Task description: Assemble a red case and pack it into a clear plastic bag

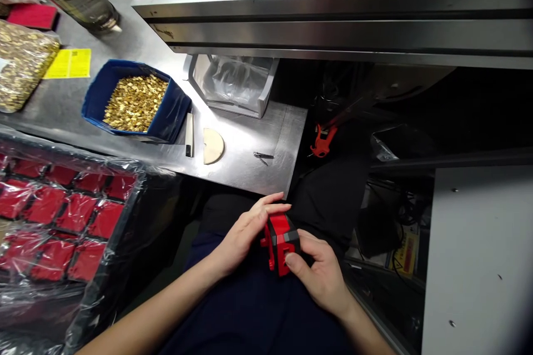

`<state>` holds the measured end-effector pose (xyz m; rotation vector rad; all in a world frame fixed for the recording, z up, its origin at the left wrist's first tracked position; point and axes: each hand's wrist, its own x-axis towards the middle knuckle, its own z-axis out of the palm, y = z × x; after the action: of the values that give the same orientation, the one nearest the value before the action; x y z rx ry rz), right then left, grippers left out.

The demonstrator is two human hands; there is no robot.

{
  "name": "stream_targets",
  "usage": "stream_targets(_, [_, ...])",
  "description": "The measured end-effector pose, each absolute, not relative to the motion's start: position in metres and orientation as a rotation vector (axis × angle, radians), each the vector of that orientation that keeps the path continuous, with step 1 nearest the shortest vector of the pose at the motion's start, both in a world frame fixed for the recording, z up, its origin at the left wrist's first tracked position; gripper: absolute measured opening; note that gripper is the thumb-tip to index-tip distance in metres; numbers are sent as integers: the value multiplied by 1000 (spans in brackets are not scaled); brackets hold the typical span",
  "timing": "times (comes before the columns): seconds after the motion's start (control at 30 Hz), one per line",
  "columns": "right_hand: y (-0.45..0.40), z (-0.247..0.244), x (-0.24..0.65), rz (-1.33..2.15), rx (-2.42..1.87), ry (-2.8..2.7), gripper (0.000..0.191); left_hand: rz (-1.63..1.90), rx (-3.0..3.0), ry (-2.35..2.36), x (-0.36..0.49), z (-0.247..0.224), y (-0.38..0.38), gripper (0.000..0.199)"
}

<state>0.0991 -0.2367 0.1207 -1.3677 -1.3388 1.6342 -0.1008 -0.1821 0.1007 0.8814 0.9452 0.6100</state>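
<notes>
Over my lap I hold a small red and black plastic part (281,238) between both hands. My left hand (245,233) wraps its left side, fingers laid across the top. My right hand (318,269) grips it from the right, thumb pressed on the front face. At the left stands a black tray (120,216) under clear plastic film, holding rows of red parts (75,213). A blue bin (95,97) filled with small gold metal pieces (135,101) sits on the metal bench.
The steel bench (258,144) carries a grey bin lined with a plastic bag (233,86), a half-round beige piece (213,145), a white stick (189,134), small tweezers (262,156), a yellow label (69,62) and a bag of gold pieces (20,64). An orange tool (322,141) hangs below.
</notes>
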Motion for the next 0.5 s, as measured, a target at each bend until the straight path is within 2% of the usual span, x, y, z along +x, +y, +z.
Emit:
stream_targets(0.13, [-235,123,96,1612,-1428,-1317,26,629,1016,861,-106,106,-183,47])
stream_targets(0.3, [-237,127,89,1567,-1503,-1369,32,665,893,886,-98,110,-183,26])
stream_targets(0.37, [-238,128,85,1566,-1498,-1398,29,679,873,931,-95,110,-183,27])
stream_targets(0.5, [-242,130,81,1590,-1474,-1400,25,645,811,973,-96,109,-186,44])
